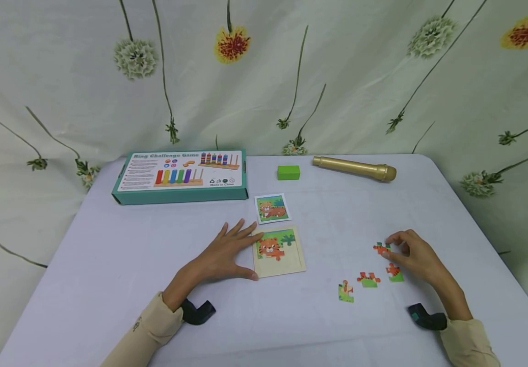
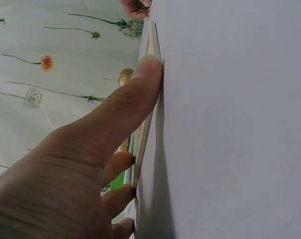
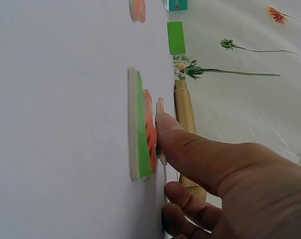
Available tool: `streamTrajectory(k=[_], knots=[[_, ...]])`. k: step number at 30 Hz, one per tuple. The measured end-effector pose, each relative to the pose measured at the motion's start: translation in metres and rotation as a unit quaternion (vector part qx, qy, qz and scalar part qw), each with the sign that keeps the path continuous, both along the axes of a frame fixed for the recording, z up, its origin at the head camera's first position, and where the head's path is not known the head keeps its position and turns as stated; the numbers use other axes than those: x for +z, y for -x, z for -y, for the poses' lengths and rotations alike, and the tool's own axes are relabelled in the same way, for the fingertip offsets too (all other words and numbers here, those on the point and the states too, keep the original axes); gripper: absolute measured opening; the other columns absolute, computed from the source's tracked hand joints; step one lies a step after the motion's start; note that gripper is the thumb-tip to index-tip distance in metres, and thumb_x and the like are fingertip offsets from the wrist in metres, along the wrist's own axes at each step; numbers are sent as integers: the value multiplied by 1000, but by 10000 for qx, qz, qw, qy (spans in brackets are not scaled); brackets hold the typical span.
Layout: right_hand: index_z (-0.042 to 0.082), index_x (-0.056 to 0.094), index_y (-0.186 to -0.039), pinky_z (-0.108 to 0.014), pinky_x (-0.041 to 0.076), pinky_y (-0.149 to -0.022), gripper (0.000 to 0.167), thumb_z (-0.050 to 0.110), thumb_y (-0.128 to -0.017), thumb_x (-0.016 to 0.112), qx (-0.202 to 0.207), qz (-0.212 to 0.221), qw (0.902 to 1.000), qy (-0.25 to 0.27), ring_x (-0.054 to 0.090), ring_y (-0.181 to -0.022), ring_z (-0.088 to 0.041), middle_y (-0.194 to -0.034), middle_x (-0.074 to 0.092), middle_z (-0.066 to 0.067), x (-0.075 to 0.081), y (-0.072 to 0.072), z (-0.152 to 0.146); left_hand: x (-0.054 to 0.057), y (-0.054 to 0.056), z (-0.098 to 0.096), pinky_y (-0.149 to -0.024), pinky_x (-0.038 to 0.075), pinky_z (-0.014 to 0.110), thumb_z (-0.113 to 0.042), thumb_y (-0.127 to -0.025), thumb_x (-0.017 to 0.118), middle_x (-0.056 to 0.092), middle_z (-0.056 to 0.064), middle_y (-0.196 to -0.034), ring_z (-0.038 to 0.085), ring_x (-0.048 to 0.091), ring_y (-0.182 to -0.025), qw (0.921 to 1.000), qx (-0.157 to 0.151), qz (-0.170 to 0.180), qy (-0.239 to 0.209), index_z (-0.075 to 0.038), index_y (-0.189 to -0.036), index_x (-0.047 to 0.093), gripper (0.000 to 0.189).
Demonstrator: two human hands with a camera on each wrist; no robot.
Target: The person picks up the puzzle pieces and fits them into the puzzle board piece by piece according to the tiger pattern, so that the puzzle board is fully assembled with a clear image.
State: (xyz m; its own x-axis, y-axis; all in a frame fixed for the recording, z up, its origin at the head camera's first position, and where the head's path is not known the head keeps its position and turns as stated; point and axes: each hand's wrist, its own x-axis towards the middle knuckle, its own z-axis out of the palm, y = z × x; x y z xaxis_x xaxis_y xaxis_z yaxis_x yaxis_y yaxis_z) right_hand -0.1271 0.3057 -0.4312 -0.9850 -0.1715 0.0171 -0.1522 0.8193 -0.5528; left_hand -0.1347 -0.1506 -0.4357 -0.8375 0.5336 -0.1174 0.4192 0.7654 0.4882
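Note:
My left hand (image 1: 227,252) lies spread at the left side of a wooden puzzle board (image 1: 293,262), its thumb and fingertips touching the edges. Part of a tiger picture with a tiger's face (image 1: 269,248) fills the board's upper left. Over to the right, my right hand (image 1: 414,254) pinches an orange and green puzzle piece (image 1: 380,248) between thumb and fingers. In the right wrist view the thumb presses on that piece (image 3: 160,107). Close below it lies a green-bottomed piece (image 1: 395,275). Two more loose pieces, one striped (image 1: 368,282) and one taller (image 1: 345,294), lie toward the board.
A picture card of a tiger (image 1: 272,208) lies just beyond the board. Farther back are a Ring Challenge Game box (image 1: 181,176), a green block (image 1: 288,173) and a gold microphone-shaped object (image 1: 354,168). A flowered cloth (image 1: 264,76) hangs behind the white-covered table (image 1: 291,331).

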Motion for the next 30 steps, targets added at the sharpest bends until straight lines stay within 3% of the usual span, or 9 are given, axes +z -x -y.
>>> streamTrajectory(k=[7, 13, 17, 22, 30], knots=[[1, 57, -102, -28, 43, -66, 28, 11, -83, 74, 60, -110, 9998, 145, 49, -84, -22, -99, 58, -12, -2, 0, -1, 1, 0, 0, -117, -3, 54, -58, -65, 80, 21, 1, -159, 28, 2, -148, 10000, -13, -12, -54, -22, -148, 38, 100], [2, 53, -104, -21, 40, -57, 24, 8, -87, 69, 270, -4, 9978, 598, 47, -67, -8, -75, 55, -4, 0, -1, 2, 2, 0, -1, -118, -3, 53, -58, -65, 80, 20, 0, -159, 27, 1, -148, 10000, 10, 39, -23, -23, -148, 38, 100], [3, 52, -107, -21, 38, -54, 23, 11, -90, 67, 524, 221, 9941, 923, 45, -59, -4, -67, 57, 0, 2, -1, 9, 1, 0, -1, -118, -3, 53, -58, -65, 80, 21, 0, -159, 27, 1, -148, 10000, -1, 29, -13, -23, -148, 38, 100], [5, 53, -109, -22, 36, -47, 21, 9, -91, 64, 838, 401, 9874, 1283, 42, -52, -4, -66, 61, 0, 7, 3, 24, 1, -1, -1, -118, -4, 53, -58, -66, 80, 20, 0, -159, 27, 1, -148, 10000, -5, 51, 8, -22, -149, 37, 99], [5, 53, -115, -22, 41, -53, 26, 6, -91, 64, 1349, 546, 9744, 1716, 49, -59, -8, -74, 63, -6, 14, 16, 63, 2, -1, -1, -117, -3, 54, -57, -68, 78, 18, 3, -160, 29, 2, -148, 10000, -88, 2, 11, -19, -149, 35, 99]])
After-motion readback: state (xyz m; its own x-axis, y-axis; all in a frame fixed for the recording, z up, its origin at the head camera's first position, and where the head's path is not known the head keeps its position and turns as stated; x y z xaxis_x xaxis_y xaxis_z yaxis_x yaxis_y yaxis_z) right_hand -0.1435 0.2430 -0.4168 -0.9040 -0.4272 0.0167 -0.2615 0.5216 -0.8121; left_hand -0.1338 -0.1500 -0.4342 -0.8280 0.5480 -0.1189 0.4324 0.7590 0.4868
